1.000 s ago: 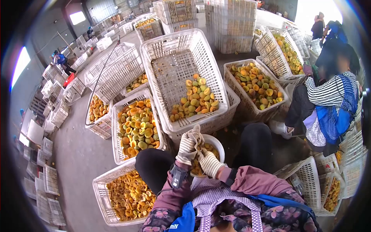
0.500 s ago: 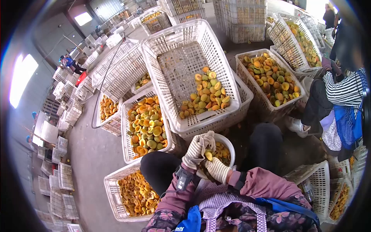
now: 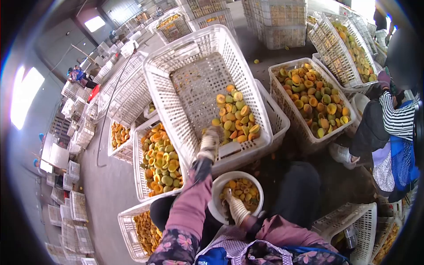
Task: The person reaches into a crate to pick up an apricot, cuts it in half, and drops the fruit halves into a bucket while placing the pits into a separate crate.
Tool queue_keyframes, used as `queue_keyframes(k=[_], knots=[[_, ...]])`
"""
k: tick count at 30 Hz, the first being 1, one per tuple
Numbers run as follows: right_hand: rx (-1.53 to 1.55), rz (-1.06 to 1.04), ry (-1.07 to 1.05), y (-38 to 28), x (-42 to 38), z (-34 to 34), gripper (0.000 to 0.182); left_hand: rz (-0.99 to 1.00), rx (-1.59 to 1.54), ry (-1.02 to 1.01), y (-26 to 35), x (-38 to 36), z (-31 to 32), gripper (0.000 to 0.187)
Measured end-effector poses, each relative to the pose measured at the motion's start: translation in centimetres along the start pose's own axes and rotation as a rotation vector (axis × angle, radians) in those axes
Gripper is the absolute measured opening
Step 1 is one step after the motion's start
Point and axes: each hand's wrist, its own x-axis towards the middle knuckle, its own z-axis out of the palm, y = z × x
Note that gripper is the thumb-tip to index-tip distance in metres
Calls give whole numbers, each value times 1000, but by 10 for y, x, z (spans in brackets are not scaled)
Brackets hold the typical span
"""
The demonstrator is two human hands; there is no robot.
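Note:
My left hand (image 3: 210, 140), in a striped knit glove, reaches into the tilted white plastic crate (image 3: 155, 84) in front of me. It is beside the green and orange apricots (image 3: 236, 115) heaped in the crate's near right corner; its fingers are smeared by motion. My right hand (image 3: 237, 208), gloved too, is over the white bucket (image 3: 260, 187) between my knees, its fingers curled. What they hold, if anything, is too small to make out. Cut apricot pieces (image 3: 245, 191) lie in the bucket beneath it.
A crate of apricots (image 3: 161, 163) stands to the left, with a crate of cut pieces (image 3: 148, 232) nearer me. Another full crate (image 3: 316, 99) is at the right. A person in a striped sleeve (image 3: 397, 117) sits beyond it. Stacked crates (image 3: 285, 26) rise behind.
My left hand has left the bucket and moved forward into the tilted crate. My right hand has moved left and down over the bucket. The apricot between the hands is no longer visible.

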Motion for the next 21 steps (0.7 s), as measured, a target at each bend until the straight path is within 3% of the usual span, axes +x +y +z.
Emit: queue_keyframes(k=[2, 4, 7, 11, 12, 14, 15, 16, 17, 18, 19, 20, 21], knots=[[4, -13, -21, -4, -1, 2, 43, 102, 1296, -180, -64, 91, -23, 29], [15, -47, -55, -11, -5, 3, 37, 35, 1641, -258, -39, 50, 16, 41], [18, -57, -76, -17, -9, 4, 33, 16, 1708, -267, -45, 57, 12, 51], [-12, -100, -64, -20, -21, 6, 33, -174, 1688, -476, -50, 58, -13, 42], [-24, -199, -19, -12, -14, 7, 34, -186, 1691, -467, -45, 45, -17, 42], [-39, -168, -66, -18, -13, -2, 38, -126, 1046, -321, -23, 5, -14, 32], [-156, -584, 16, -4, 16, -8, 39, -87, 559, -372, -11, -28, -10, 30], [-196, -762, 58, -7, 15, -9, 40, -45, 72, -404, 5, -67, -1, 27], [-239, -937, 113, -11, 13, -9, 41, -131, -98, -300, 25, -105, 21, 25], [-211, -875, 122, -42, -16, -4, 42, -214, -270, -192, 39, -138, 41, 22], [-335, -847, 127, -46, -15, -7, 41, -243, -335, -222, 40, -159, 43, 21], [-460, -821, 131, -47, -15, -9, 39, 273, 513, -315, 37, -183, 50, 31], [-527, -822, 124, -46, -17, -8, 41, 92, 175, -266, 28, -189, 45, 35]])
